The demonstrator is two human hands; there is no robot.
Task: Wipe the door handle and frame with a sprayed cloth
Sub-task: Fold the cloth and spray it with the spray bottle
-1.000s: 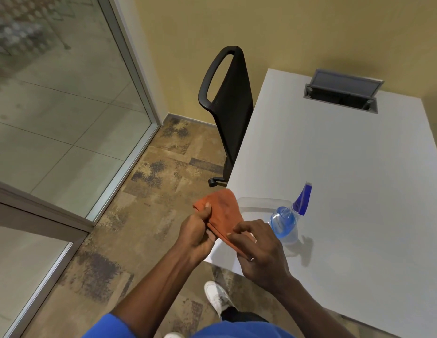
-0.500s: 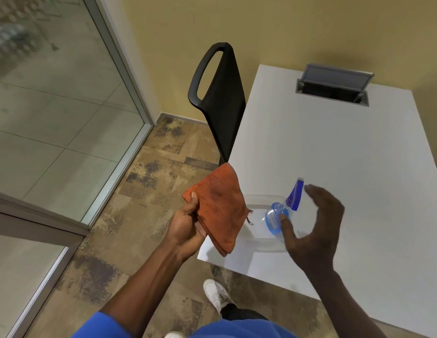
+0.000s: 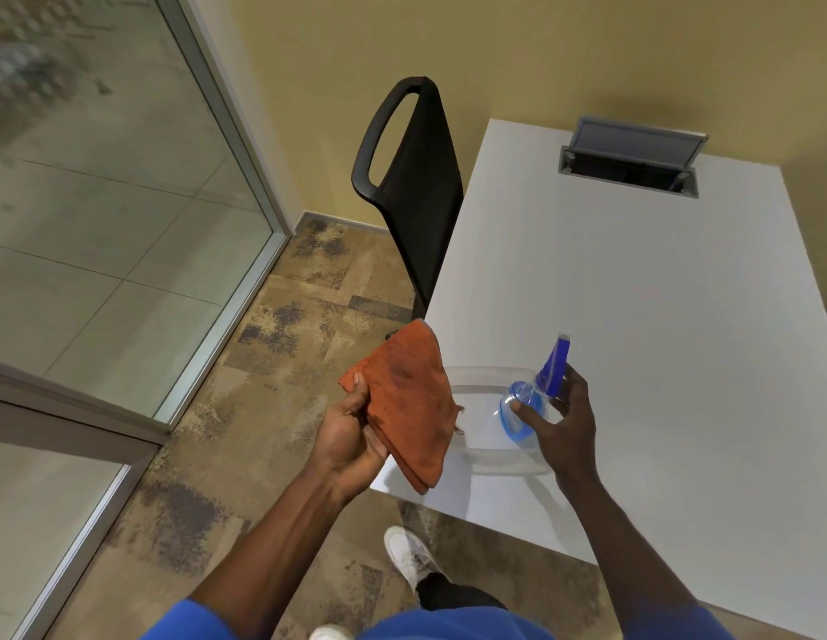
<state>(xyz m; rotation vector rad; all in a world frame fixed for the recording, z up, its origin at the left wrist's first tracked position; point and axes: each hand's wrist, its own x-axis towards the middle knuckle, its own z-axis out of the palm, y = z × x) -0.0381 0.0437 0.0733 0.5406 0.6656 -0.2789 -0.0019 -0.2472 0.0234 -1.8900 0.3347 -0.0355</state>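
A folded orange cloth (image 3: 411,404) is held in my left hand (image 3: 351,431), thumb on its upper corner, over the near left corner of the white table (image 3: 633,316). My right hand (image 3: 564,418) wraps around a clear spray bottle (image 3: 525,408) with a blue trigger head, which stands in a clear plastic tray (image 3: 490,464) on the table. A glass door with a metal frame (image 3: 245,145) fills the left side. No door handle is in view.
A black office chair (image 3: 416,187) is pushed against the table's left edge. A grey cable hatch (image 3: 628,154) stands open at the table's far end. Patterned carpet (image 3: 264,362) lies between door and table. My white shoe (image 3: 409,556) shows below.
My right hand let go of the cloth, reached right and closed around the spray bottle. My left hand lifted the cloth and holds it alone.
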